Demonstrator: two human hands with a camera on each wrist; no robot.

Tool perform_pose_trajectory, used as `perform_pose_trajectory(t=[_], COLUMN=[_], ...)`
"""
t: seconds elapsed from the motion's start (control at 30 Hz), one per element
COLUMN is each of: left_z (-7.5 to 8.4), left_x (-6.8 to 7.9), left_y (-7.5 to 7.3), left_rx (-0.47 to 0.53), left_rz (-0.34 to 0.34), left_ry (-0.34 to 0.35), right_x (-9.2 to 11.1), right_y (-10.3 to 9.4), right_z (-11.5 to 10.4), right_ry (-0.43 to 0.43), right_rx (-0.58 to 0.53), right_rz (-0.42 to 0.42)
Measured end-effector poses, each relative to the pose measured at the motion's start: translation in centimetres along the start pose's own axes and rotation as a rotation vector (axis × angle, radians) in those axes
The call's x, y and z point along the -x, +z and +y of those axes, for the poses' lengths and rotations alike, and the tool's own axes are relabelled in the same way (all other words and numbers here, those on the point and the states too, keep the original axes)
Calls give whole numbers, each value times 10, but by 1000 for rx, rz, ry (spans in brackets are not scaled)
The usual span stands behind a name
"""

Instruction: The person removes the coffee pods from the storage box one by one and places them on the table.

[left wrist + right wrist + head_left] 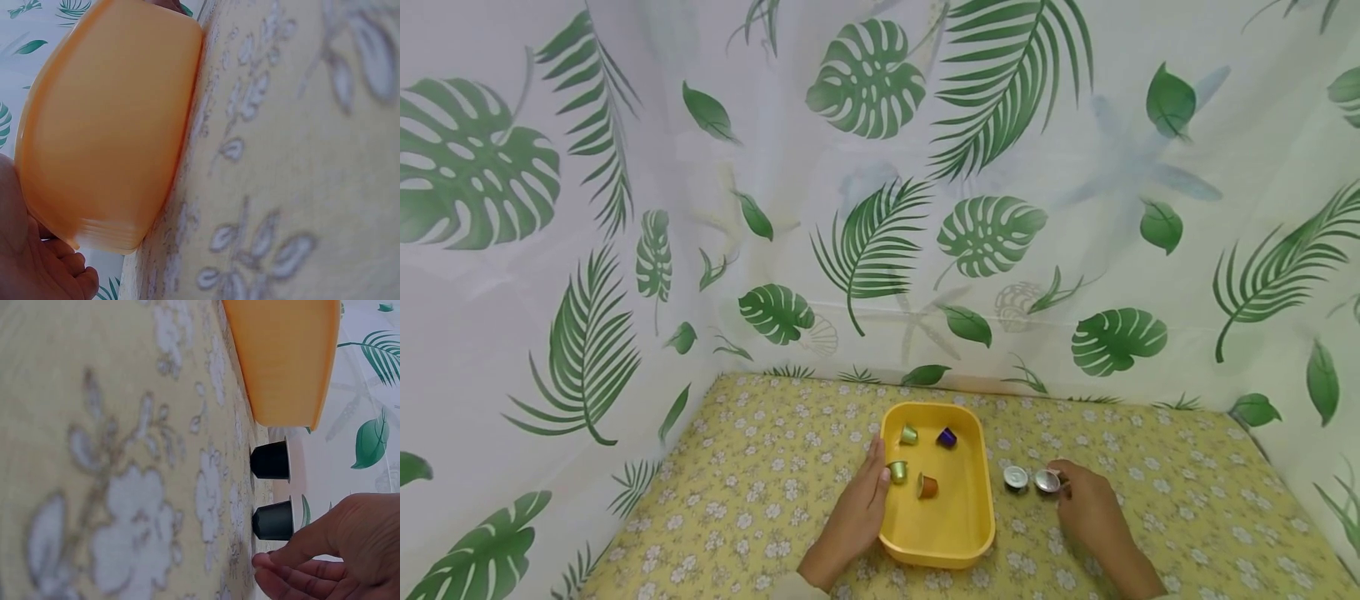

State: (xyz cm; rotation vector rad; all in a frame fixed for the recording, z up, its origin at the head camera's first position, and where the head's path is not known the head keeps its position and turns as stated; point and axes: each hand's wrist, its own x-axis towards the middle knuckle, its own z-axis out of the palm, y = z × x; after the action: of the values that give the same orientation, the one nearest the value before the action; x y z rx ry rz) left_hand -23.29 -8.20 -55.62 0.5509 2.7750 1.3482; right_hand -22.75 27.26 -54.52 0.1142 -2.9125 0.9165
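Note:
A yellow plastic tray (936, 537) stands on the floral cloth. My left hand (856, 504) grips its left rim. Inside lie two light green coffee capsules (909, 435), a dark blue capsule (947, 437) and an orange-brown capsule (927, 486). To the right of the tray, two black coffee capsules stand side by side with silver lids up: a left one (271, 460) and a right one (274, 521). My right hand (1092, 506) is beside the right capsule, its fingers loosely bent. In the right wrist view the thumb and fingertips appear just short of that capsule, holding nothing.
A yellow cloth with white flowers (760, 467) covers the surface. White sheets with green leaf prints (880, 250) hang behind it and along both sides. The tray's right wall stands close to the left black capsule.

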Motion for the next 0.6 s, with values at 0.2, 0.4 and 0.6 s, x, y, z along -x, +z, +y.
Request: perform_pose_trajectory(t=[0.2, 0.4, 0.6], left_z=[1, -1, -2], left_x=[1, 0, -1], left_y=[0, 1, 2], left_rx=[-7, -18, -17], left_rz=[1, 4, 16], left_ry=[-5, -2, 27], right_x=[5, 8, 9], right_y=[-3, -7, -13], right_z=[-4, -6, -13], right_ry=[7, 21, 34], right_rx=[27, 24, 46], right_rz=[39, 40, 61])
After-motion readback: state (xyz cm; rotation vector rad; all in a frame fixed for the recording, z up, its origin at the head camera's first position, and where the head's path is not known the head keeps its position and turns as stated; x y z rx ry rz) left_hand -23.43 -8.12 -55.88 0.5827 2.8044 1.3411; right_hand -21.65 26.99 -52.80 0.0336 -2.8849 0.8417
